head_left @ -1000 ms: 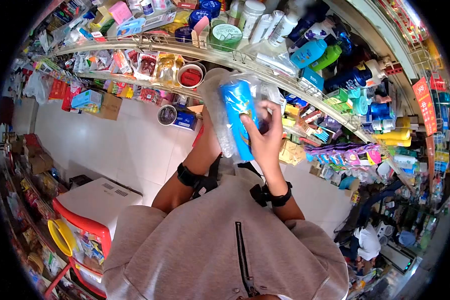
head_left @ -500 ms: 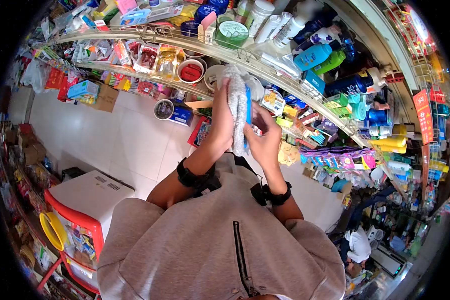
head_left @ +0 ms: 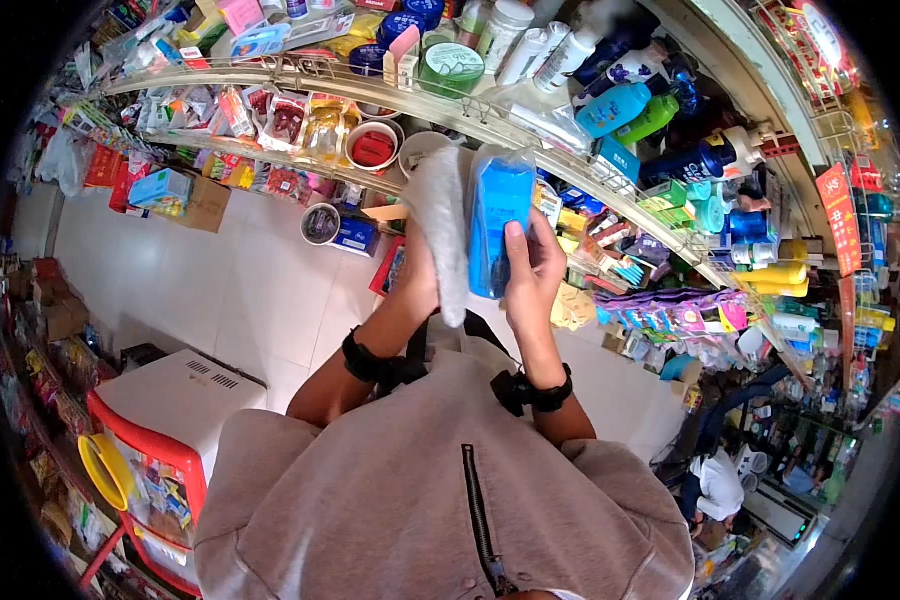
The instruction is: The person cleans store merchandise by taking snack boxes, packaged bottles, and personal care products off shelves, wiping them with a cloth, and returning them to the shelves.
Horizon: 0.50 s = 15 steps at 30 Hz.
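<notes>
A fuzzy light-grey cloth [head_left: 444, 240] hangs upright from my left hand [head_left: 419, 272]; the cloth covers most of the fingers. My right hand [head_left: 536, 268] grips a flat blue bottle-like item [head_left: 497, 205] in a clear plastic wrapper, its thumb lying across the front. A narrow gap separates the cloth from the blue item. Both are held up before the lower shelf, near a white tub [head_left: 422, 152] and a tub with red contents [head_left: 374, 146].
A wire-railed shelf [head_left: 390, 95] crosses in front, loaded with jars, bottles and a green-lidded tub [head_left: 452, 70]. A small tub [head_left: 321, 224] and a blue box [head_left: 356, 236] sit below. At left stands a red-framed chair [head_left: 160, 440]; another person [head_left: 718, 485] is at lower right.
The cloth and the blue item have come apart. My left hand with the cloth moved slightly left, and the blue item now shows its broad face in my right hand.
</notes>
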Motion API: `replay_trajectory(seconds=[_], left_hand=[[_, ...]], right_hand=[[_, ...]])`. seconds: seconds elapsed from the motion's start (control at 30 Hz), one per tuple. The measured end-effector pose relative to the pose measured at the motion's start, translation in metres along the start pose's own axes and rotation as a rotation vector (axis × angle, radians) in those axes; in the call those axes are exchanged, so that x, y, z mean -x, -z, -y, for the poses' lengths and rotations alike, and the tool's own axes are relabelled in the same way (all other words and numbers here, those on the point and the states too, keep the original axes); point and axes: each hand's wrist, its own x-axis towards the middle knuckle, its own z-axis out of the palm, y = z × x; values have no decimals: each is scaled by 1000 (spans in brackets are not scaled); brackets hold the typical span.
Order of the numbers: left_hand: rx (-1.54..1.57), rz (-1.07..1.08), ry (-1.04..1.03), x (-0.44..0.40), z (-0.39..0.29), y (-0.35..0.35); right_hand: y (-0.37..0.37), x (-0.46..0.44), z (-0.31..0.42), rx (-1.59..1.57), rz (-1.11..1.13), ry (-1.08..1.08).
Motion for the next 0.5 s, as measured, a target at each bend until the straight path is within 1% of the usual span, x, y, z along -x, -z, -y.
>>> replay_trajectory(seconds=[0.07, 0.1, 0.13, 0.17, 0.2, 0.23, 0.27, 0.3, 0.33, 0.37, 0.4, 0.43, 0.47, 0.5], left_hand=[[-221, -31, -123, 1, 17, -1], [-452, -7, -264, -1, 23, 3], [-525, -9, -360, -1, 29, 7], [-633, -18, -371, -1, 29, 14], [-740, -27, -379, -1, 30, 23], [-738, -26, -379, -4, 40, 39], [-856, -122, -440, -8, 55, 61], [-914, -169, -472, -7, 57, 64], [-971, -219, -501, -5, 59, 68], [-1129, -236, -599, 0, 62, 72], [-1207, -239, -643, 3, 59, 68], [-1284, -246, -689, 6, 52, 59], [-1243, -260, -633, 7, 45, 50], [-1202, -272, -576, 9, 36, 39]], right_hand=[[-6, -1, -5, 26, -65, 73], [-9, 0, -6, 27, -61, 71], [-13, 1, -6, -2, -115, 96], [-15, 0, -5, -31, -170, 122], [-15, -1, -5, -30, -169, 124], [-15, -2, -5, -61, -207, 116], [-15, -3, -5, -91, -244, 108], [-13, -6, -9, -183, -245, 76], [-9, -9, -14, -182, -245, 78], [-4, -11, -18, -298, -180, 20], [-2, -11, -20, -413, -119, -38], [-13, -9, -2, -511, -138, -51], [-15, -8, -3, -507, -142, -51], [-16, -7, -5, -232, -127, 63]])
